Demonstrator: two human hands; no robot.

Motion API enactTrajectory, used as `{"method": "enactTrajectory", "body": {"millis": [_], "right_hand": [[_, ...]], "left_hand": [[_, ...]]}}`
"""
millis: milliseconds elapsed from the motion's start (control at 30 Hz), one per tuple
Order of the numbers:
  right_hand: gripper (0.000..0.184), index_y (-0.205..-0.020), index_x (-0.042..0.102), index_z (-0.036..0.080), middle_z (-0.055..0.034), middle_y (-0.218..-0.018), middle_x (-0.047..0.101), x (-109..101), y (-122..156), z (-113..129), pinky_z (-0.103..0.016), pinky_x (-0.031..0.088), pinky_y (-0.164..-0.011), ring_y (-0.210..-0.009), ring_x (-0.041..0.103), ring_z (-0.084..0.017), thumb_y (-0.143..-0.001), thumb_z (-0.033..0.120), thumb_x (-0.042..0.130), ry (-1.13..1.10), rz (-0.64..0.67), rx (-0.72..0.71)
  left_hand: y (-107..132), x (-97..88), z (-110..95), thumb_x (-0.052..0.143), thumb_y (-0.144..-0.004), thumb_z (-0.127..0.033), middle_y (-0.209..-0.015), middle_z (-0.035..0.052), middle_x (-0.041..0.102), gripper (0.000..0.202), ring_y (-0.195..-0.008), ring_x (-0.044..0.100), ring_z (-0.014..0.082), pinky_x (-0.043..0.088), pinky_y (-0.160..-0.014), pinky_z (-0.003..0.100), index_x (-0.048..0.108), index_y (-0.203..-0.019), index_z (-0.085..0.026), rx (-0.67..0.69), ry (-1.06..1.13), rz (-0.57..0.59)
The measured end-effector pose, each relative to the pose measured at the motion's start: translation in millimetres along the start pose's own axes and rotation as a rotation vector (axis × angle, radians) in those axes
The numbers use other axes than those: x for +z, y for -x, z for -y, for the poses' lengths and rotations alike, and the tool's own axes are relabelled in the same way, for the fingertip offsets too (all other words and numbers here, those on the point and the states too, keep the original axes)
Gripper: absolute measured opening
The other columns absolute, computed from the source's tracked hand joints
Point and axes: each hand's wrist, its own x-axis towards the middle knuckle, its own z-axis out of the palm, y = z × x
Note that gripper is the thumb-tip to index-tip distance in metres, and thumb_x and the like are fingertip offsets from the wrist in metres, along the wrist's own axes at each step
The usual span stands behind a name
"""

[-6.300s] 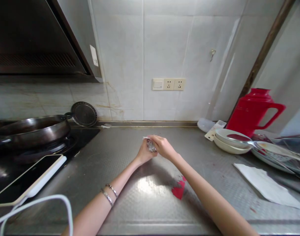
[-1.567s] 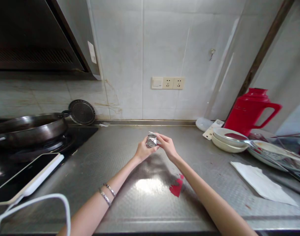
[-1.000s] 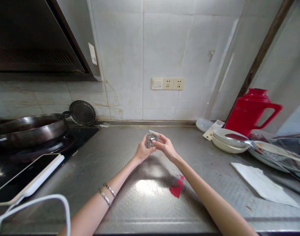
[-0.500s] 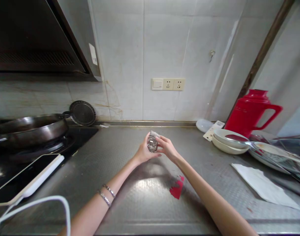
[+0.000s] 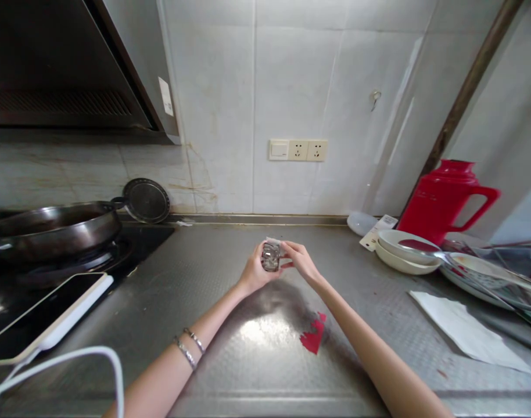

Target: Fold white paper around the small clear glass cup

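Above the middle of the steel counter, my left hand (image 5: pixel 254 270) is wrapped round a small clear glass (image 5: pixel 271 256), gripping it from the left and below. A pale, paper-like piece (image 5: pixel 273 240) shows along its upper edge; whether it is tissue I cannot make out. My right hand (image 5: pixel 298 259) holds the same glass from the right, thumb and fingers bent against its side and top corner. Two silver bracelets (image 5: pixel 189 348) circle my left forearm. Below the hands, a torn red scrap (image 5: pixel 312 335) lies flat on the counter.
A steel pan (image 5: pixel 56 229) sits on the stove at left, near a phone (image 5: pixel 43 313) with a white cable (image 5: pixel 74 352). At right are stacked bowls (image 5: pixel 407 258), plates (image 5: pixel 479 270), a red thermos jug (image 5: pixel 444 200) and a white napkin (image 5: pixel 466 331).
The glass has turned slightly, showing more of its face, and dropped a little. My right fingers have drawn back slightly toward its right edge.
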Motion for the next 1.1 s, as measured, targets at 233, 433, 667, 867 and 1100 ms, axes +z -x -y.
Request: {"method": "enactTrajectory", "body": {"millis": [233, 433, 667, 867, 1100], "right_hand": [[0.039, -0.078, 0.07, 0.015, -0.0046, -0.07, 0.068, 1.0, -2.2, -5.7, -0.029, 0.051, -0.064, -0.068, 0.062, -0.02, -0.088, 0.043, 0.045, 0.362, -0.225, -0.344], [0.028, -0.107, 0.065, 0.02, -0.0084, -0.109, 0.069, 13.9, 12.7, 3.5, -0.037, 0.051, -0.092, -0.104, 0.064, -0.023, -0.093, 0.026, 0.041, 0.549, -0.082, -0.664], [0.03, -0.112, 0.059, 0.015, -0.0139, -0.108, 0.068, 16.0, 15.2, 5.5, -0.041, 0.051, -0.096, -0.107, 0.063, -0.023, -0.091, 0.012, 0.039, 0.844, -0.037, -0.976], [0.029, -0.107, 0.059, 0.015, -0.0132, -0.103, 0.069, 21.0, 19.5, 7.8, -0.041, 0.052, -0.094, -0.108, 0.062, -0.023, -0.088, 0.008, 0.039, 0.842, 0.009, -1.054], [0.027, -0.107, 0.059, 0.016, -0.0129, -0.1, 0.07, 27.1, 27.3, 18.0, -0.035, 0.056, -0.085, -0.104, 0.064, -0.022, -0.091, 0.012, 0.038, 0.797, 0.139, -1.027]], "left_hand": [[1.2, 4.1, 8.6, 0.08, -0.053, -0.025, -0.119, 0.0118, 0.056, 0.078, -0.112, 0.054, 0.0269, 0.042, -0.098, 0.04, 0.045, -0.122, -0.017, -0.022, 0.002, -0.007], [1.9, 6.4, 9.0, 0.073, -0.054, -0.016, -0.113, 0.0094, 0.058, 0.066, -0.103, 0.058, 0.024, 0.046, -0.091, 0.039, 0.049, -0.116, -0.016, -0.038, -0.004, 0.004], [-1.6, 5.0, 5.1, 0.073, -0.06, -0.019, -0.116, 0.009, 0.061, 0.054, -0.112, 0.055, 0.0252, 0.042, -0.1, 0.04, 0.057, -0.111, -0.018, 0.078, -0.058, 0.049], [0.4, 5.2, 20.2, 0.068, -0.068, -0.02, -0.119, 0.0094, 0.059, 0.045, -0.116, 0.051, 0.0262, 0.042, -0.102, 0.041, 0.058, -0.111, -0.018, 0.172, -0.243, 0.011], [3.2, 5.6, 25.5, 0.062, -0.072, -0.016, -0.112, 0.0137, 0.059, 0.033, -0.112, 0.053, 0.0303, 0.041, -0.102, 0.044, 0.06, -0.104, -0.013, 0.141, -0.272, -0.011]]}}
